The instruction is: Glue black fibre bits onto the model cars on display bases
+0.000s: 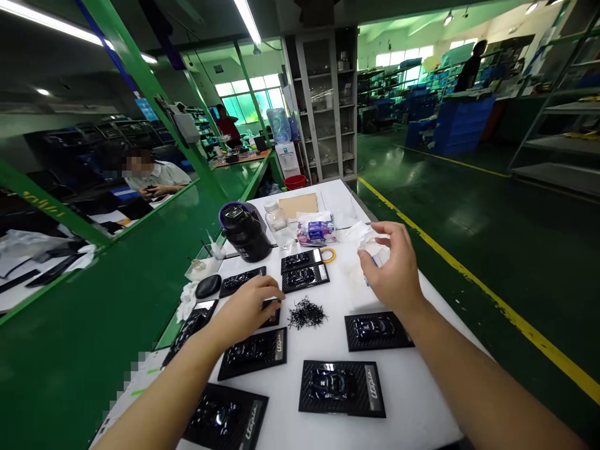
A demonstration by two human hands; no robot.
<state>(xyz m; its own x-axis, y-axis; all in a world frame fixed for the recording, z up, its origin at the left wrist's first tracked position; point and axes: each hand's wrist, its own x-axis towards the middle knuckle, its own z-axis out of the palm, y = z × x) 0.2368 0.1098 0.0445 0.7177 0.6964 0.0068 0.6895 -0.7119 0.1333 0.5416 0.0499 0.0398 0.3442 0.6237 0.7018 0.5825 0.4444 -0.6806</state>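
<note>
My left hand (248,307) hangs over a black display base (272,317), hiding most of it; its fingers are bent, with a gap between thumb and forefinger. To the right, my right hand (396,269) is raised with thumb and fingers apart, in front of crumpled white wrapping (359,234). Nothing shows clearly in its grasp. Between the hands lies a pile of small black slivers (307,312). Dark model cars on black bases surround it: one model car (332,384) in front, another model car (375,326) under my right wrist, and a model car (253,350) beside my left forearm.
Toward the back stand a large black jug (246,234), a clear bottle (279,225) and a tissue pack (316,230). A yellow tape roll (328,254) lies by two stacked-close bases. A green partition (206,206) runs along the left, with a seated person (157,175) beyond.
</note>
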